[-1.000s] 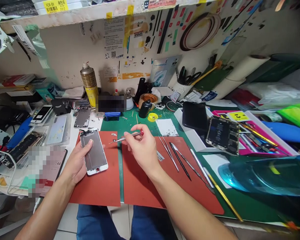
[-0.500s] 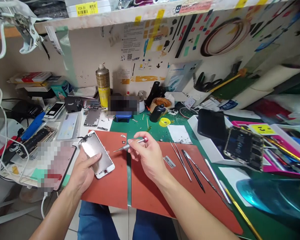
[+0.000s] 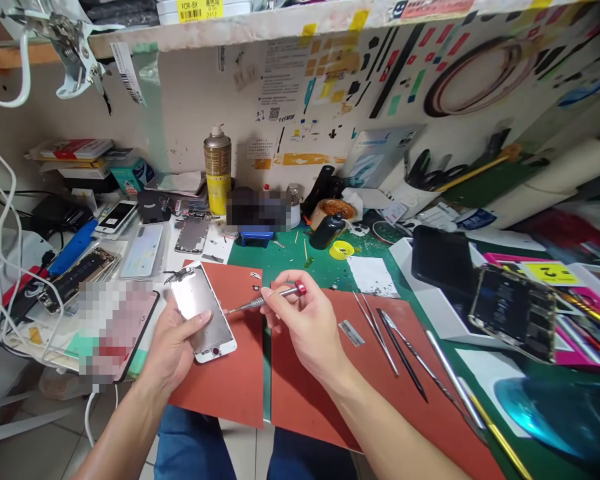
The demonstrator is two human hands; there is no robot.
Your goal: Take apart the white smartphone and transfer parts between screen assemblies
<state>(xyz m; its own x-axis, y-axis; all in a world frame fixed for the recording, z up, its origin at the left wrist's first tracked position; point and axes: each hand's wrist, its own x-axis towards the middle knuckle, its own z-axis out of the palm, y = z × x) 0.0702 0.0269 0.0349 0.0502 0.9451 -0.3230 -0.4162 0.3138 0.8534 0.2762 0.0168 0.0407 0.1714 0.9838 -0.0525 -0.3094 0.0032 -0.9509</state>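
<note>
White-framed and silvery across its face, the screen panel is lying in the left hand, whose thumb is pressing its face lower down than a second ago, while the other fingers are largely hiding underneath. From its right, the silver driver is closing the earlier gap, its tip now reaching the panel's right edge; whether it is touching, I cannot tell. Tool and panel are thus coming within working reach. The right hand is pinching the driver between thumb and forefinger, its remaining fingers curling loosely.

Left of the left hand, the pinkish phone is crowding that side. Below the panel, the left red mat is offering open room; just beyond the driver, small parts are sitting near the mat's far edge. Right of the right hand, a metal plate is lying close, then tweezers are narrowing sideways movement, and a white box is standing farther out.
</note>
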